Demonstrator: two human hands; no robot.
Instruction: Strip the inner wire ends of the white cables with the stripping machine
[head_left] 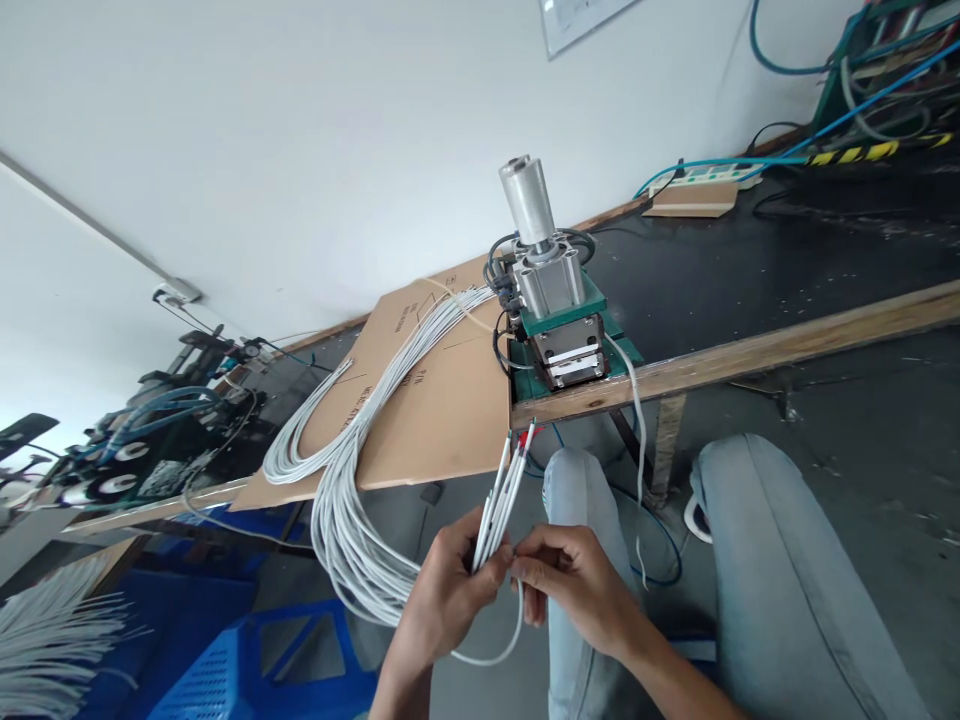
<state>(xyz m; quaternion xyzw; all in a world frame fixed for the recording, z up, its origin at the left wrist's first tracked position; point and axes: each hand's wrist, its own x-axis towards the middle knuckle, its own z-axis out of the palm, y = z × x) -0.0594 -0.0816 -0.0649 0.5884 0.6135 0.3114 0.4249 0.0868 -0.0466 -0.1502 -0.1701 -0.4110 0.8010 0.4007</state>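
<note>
My left hand [450, 585] is closed around several white cable ends [499, 505], whose tips point up toward the bench edge. Close beside it, my right hand [574, 580] pinches near the left thumb, at a single white cable [517, 610] that loops down below both hands. What exactly sits between the right fingertips is too small to make out. From the left hand, a thick bundle of white cables [360, 530] hangs off the bench and runs up across a cardboard sheet [450, 400]. Beyond the hands stands a pneumatic press [551, 285] on a green base.
A wooden-edged black bench [750, 270] spans the scene. A power strip [705, 178] and blue hoses lie at the back right. Machinery [150, 430] stands at the left, above a blue stool [262, 660] and more white cables [60, 640]. My knees are under the bench edge.
</note>
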